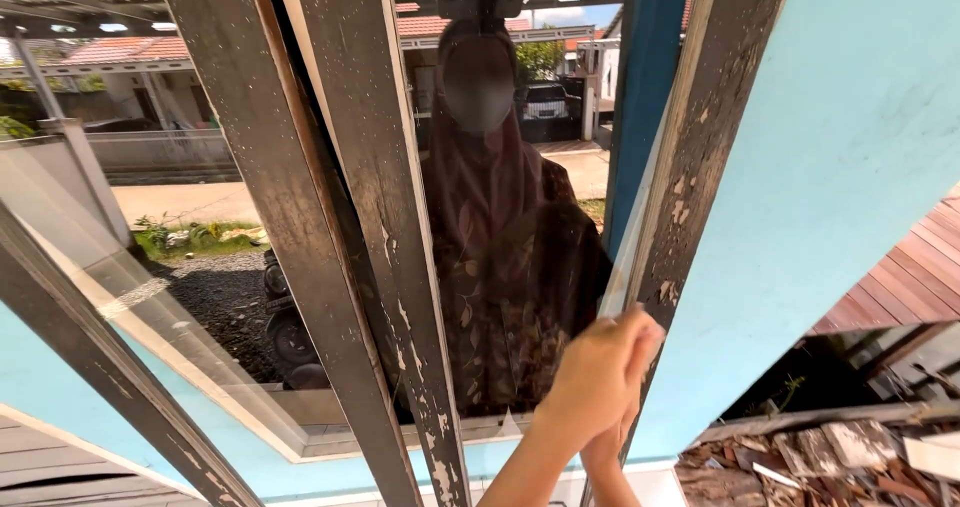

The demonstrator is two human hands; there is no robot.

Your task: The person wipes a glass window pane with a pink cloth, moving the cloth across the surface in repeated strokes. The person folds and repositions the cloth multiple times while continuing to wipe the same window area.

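Sunlit glass in a weathered window filled the view, and against its right edge a raised hand [600,372] was pressed to the window pane [500,267], its fingers curled close together beside the peeling dark wooden frame post [700,147]. Which hand it was could not be told for certain, though it appeared to be the right, with a second hand [605,457] partly hidden just below and behind it; whether either gripped anything could not be made out. Left of the hands, two dark, flaking wooden mullions [340,217] slanted across the glass, and between them and the post the pane mirrored a person in a dark patterned garment and head covering [500,237]. Pale blue wall [830,167] rose to the right of the post, with splintered wood debris [820,457] heaped beneath it. Reflected in the glass were a gravel yard, a parked motorbike [285,327] and red-roofed houses [130,52] under bright daylight.
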